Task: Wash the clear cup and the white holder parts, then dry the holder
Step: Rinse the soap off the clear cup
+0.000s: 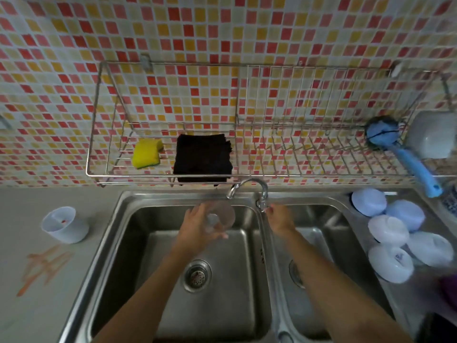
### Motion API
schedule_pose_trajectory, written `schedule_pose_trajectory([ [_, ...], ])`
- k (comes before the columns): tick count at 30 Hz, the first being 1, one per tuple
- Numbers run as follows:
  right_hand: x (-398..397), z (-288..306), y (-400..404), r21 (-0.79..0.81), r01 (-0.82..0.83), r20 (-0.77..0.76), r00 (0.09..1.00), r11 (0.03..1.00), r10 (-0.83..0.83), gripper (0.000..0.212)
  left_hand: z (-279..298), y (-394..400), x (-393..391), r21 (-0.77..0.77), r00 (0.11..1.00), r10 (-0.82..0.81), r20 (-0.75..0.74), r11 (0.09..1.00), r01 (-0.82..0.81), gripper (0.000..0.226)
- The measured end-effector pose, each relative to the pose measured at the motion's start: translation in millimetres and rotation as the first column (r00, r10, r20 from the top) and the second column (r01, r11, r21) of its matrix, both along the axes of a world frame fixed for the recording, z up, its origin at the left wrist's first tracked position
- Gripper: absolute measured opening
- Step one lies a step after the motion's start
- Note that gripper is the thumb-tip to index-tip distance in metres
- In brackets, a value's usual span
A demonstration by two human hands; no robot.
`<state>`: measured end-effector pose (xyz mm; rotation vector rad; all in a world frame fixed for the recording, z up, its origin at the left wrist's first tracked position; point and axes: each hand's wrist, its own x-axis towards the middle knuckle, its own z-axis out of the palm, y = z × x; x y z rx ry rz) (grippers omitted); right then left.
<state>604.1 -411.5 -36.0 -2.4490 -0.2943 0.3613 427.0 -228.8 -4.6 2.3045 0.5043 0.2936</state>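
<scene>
Left hand point(197, 229): fingers wrapped around the clear cup point(218, 219), gripping it over the left sink basin point(138, 233).
Clear cup: tilted, mouth turned up and away from the person, just below and a little toward the person from the faucet spout point(231, 193); its outline is faint and blurred.
Right hand point(280, 217): fingers point(270, 209) pinched at the faucet handle point(262, 203), on the ridge between the two basins; the fingers appear closed on it, though the contact is small in view.
Water: whether any flows from the spout cannot be told.
White holder point(64, 227): upright on the counter point(29, 280), well to the left of the left-hand fingers, apart from the sink; a small red spot shows inside it.
Drain strainer point(195, 275): on the basin floor, toward the person from the left-hand fingers.
Wire rack point(222, 174): on the tiled wall beyond both hands, above the faucet.
Yellow sponge point(147, 153): in the rack, up and left of the left-hand fingers.
Black cloth point(203, 157): folded in the rack, just right of the sponge, directly beyond the cup.
Blue dish brush point(405, 154): lying in the rack's right end, far right of the right-hand fingers.
White bowls point(395, 233): several upturned on the drainboard, right of the right-hand fingers.
</scene>
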Motion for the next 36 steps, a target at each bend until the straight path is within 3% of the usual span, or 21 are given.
schedule_pose_trajectory([
  [3,8,-7,6,0.043,-0.005,0.020,1.000,0.999,0.004,0.030,-1,-4,16,-0.003,0.999,-0.004,-0.035,1.000,0.004,0.092],
  [11,12,-19,22,-0.110,-0.166,0.116,0.977,0.980,0.179,0.024,-4,-18,43,0.022,0.997,0.001,-0.080,1.000,0.000,0.101],
  [21,12,-23,18,-0.167,-0.210,0.166,0.957,0.963,0.238,0.024,-8,-45,41,-0.083,0.995,0.070,-0.069,0.994,-0.075,0.081],
  [24,13,-24,18,-0.178,-0.205,0.184,0.954,0.962,0.237,0.023,-9,-39,42,-0.087,0.983,0.172,-0.063,0.980,-0.177,0.083],
  [29,13,-28,18,-0.184,-0.195,0.208,0.950,0.963,0.232,0.024,-5,-45,36,0.035,0.985,0.154,-0.074,0.988,-0.152,0.087],
  [31,14,-29,18,-0.183,-0.196,0.218,0.947,0.963,0.234,0.024,-9,-47,29,0.098,0.974,0.223,-0.043,0.971,-0.219,0.093],
  [36,14,-32,19,-0.175,-0.198,0.234,0.943,0.964,0.236,0.024,-12,-36,28,0.072,0.954,0.298,-0.040,0.953,-0.294,0.089],
])
